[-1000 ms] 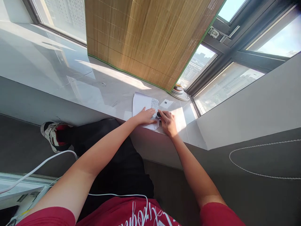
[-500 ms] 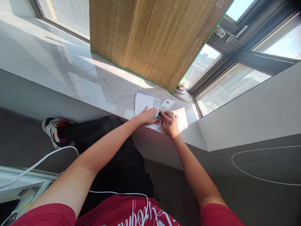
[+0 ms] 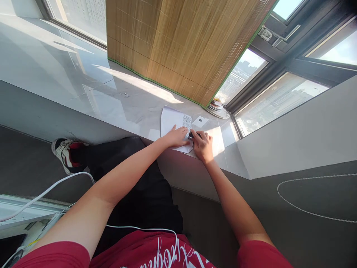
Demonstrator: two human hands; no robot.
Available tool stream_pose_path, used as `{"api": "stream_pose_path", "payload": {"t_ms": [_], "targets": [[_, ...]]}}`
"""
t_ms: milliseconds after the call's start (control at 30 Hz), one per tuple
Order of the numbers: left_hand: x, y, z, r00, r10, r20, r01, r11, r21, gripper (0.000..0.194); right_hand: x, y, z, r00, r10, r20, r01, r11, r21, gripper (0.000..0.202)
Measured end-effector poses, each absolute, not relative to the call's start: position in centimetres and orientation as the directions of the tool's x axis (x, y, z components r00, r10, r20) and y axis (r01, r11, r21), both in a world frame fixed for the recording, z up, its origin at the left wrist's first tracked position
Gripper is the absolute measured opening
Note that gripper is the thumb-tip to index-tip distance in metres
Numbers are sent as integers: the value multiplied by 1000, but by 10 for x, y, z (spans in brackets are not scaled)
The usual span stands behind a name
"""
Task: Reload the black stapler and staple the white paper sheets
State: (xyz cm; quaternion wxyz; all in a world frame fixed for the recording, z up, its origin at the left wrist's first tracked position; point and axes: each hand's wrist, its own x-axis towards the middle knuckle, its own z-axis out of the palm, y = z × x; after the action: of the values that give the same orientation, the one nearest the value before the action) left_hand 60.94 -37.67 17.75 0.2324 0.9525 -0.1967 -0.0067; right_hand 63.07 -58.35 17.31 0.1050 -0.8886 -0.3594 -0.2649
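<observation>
A white sheet of paper (image 3: 169,120) lies on the pale windowsill, with a strip of dense dark print (image 3: 187,121) along its right side. My left hand (image 3: 177,137) rests flat on the paper, fingers stretched out over the lower part of the print. Close beside its fingertips, my right hand (image 3: 203,144) is closed around a small black tool (image 3: 192,134). The tool's tip is at the paper's right side; its exact kind is too small and covered to tell. A small white piece of paper with a dark mark (image 3: 200,121) lies just beyond my right hand.
A bamboo blind (image 3: 167,44) hangs over the sill. Stacked round plates or discs (image 3: 218,108) stand in the corner by the window frame (image 3: 251,100). The sill's front edge runs just below the paper. A white cable (image 3: 52,186) crosses at lower left.
The whole view has shifted very slightly. Both hands, the paper and the black tool keep nearly the same places relative to each other.
</observation>
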Motion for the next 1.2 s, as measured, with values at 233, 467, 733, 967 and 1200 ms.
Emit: {"api": "stream_pose_path", "payload": {"t_ms": [233, 467, 733, 967, 1200], "targets": [[607, -377, 181, 922, -376, 90, -374, -807, 457, 65, 632, -583, 173, 593, 616, 519, 687, -723, 72, 46], [608, -377, 177, 928, -364, 82, -362, -825, 435, 64, 631, -578, 171, 603, 626, 494, 682, -726, 87, 47], [613, -369, 168, 919, -374, 128, -392, -827, 402, 64, 631, -580, 169, 656, 532, 535, 670, -737, -89, 49], [620, -365, 169, 921, -376, 108, -383, -813, 438, 54, 638, -592, 163, 758, 204, 620, 492, -803, -338, 46], [623, -356, 169, 934, -300, 195, -351, -659, 666, 54, 655, -618, 178, 856, 205, 474, 430, -791, -435, 31]]}}
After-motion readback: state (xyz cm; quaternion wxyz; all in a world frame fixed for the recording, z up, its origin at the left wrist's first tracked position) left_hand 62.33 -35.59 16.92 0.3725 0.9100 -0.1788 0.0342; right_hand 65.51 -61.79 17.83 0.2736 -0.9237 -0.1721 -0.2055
